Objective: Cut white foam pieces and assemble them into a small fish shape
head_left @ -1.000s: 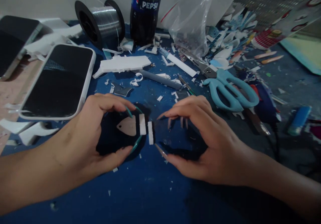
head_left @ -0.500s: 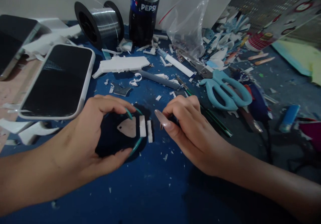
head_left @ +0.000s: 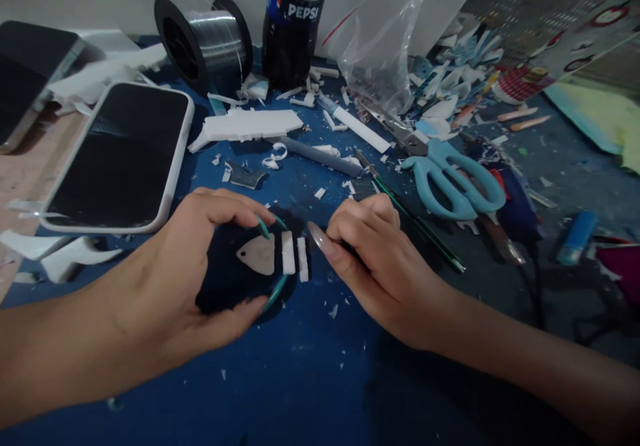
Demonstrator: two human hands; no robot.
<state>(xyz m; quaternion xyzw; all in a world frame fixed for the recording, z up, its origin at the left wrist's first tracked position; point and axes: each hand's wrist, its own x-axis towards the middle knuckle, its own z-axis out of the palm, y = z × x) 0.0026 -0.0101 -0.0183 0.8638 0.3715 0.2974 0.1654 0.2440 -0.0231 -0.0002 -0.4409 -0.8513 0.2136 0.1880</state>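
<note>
My left hand (head_left: pixel 200 266) curves over a small pale fish-shaped foam piece (head_left: pixel 257 257) on the blue mat (head_left: pixel 300 366), thumb below and forefinger above it, fingers bent round it. Two narrow white foam strips (head_left: pixel 295 258) lie side by side just right of the fish piece. My right hand (head_left: pixel 380 259) rests on the mat with its fingers curled in and the thumb stretched toward the strips, its nail almost touching the outer one. I cannot see anything inside its curled fingers.
A phone in a white case (head_left: pixel 120 156) lies at the left, with a wire spool (head_left: pixel 205 43) and a Pepsi bottle (head_left: pixel 295 26) at the back. Teal scissors (head_left: pixel 450 176), a green pencil (head_left: pixel 420 223), a grey knife (head_left: pixel 320 156), foam scraps and a plastic bag (head_left: pixel 380 39) crowd the right.
My right hand has gone from spread fingers hovering over the mat to curled fingers with the thumb pointing at the strips. My left hand has stayed put.
</note>
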